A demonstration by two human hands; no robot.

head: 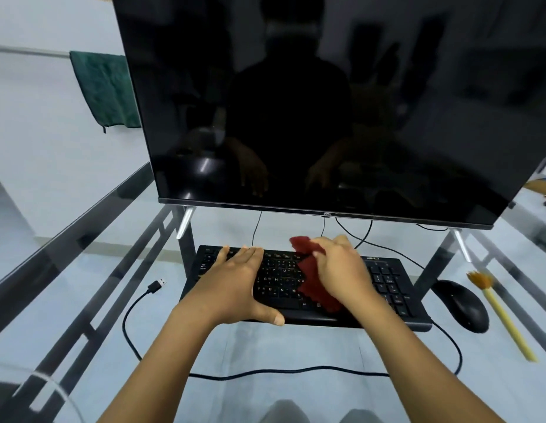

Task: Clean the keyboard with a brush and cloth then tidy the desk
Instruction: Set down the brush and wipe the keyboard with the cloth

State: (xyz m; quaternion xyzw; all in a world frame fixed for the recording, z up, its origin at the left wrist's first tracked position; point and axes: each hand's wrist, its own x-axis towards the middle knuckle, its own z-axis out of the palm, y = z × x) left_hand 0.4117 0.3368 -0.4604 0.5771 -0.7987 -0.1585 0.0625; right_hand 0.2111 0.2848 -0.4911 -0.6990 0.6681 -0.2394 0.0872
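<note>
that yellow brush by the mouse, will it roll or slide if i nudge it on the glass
Probably. The brush has a thin, round-looking handle lying on the smooth glass desk, so it may roll or skid. It looks slim, so likely light. The splayed bristles might slow rolling.

One each: keyboard (387,283), red cloth (314,288), brush (503,315), mouse (462,305).

The desk (91,270) top is clear, glossy glass on a dark metal frame. The keyboard (390,288) is matt black plastic, and the mouse (462,305) is black plastic with a slight sheen. The red cloth (311,279) looks soft and napped. The screen (326,102) is glossy black, mirror-like, on shiny metal feet. The brush (503,315) has a pale yellow smooth handle and tawny bristles. A green towel (107,90) looks plush, like terry. The cable (265,372) is matt black.
</note>
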